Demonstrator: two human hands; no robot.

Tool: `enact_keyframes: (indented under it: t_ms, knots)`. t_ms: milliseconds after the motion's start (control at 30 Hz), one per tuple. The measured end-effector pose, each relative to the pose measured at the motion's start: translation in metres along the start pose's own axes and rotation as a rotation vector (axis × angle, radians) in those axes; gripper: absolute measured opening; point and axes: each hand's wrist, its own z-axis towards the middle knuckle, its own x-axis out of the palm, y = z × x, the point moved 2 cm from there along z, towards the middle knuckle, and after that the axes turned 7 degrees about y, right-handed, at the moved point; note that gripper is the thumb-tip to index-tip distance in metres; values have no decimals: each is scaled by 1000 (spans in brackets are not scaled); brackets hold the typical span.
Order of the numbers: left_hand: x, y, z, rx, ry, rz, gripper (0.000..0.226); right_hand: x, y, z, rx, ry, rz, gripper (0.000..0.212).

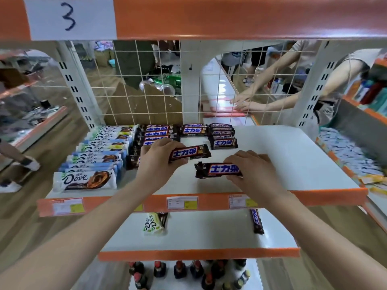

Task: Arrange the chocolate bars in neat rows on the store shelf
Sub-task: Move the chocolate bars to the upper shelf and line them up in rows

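1. On the middle shelf point(293, 160), both hands are each on a dark Snickers-type bar, long axes running left-right, roughly parallel to the shelf front.
2. Left hand point(159, 160): fingers closed over the left end of the upper bar point(190, 152). That bar looks lifted or tipped slightly, right end a bit higher; can't tell if it touches the shelf.
3. Right hand point(249, 170): fingers clamped over the right end of the lower bar point(217, 170), which lies flat on the shelf, nearer the front edge.
4. Key relation: the short middle row point(193, 129) sits at the back, between the full left dark row point(155, 133) and the right row point(223, 135). The gap in front of it lies directly behind the upper bar.
5. Judgement: left hand is nearer that gap; push straight back, no rotation needed. Lower bar follows behind it.
6. Dove rows point(98, 151) at far left look filled to the front.
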Motion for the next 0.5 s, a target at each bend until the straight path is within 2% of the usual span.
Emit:
enact_keyframes:
  t_ms: [333,500]
  knots:
    - [25,-1,55,-79,31,-6,33,1,-38,37,11,61,48,33]
    - [40,1,83,-124,26,19,32,7,-56,56,-2,38,34,36]
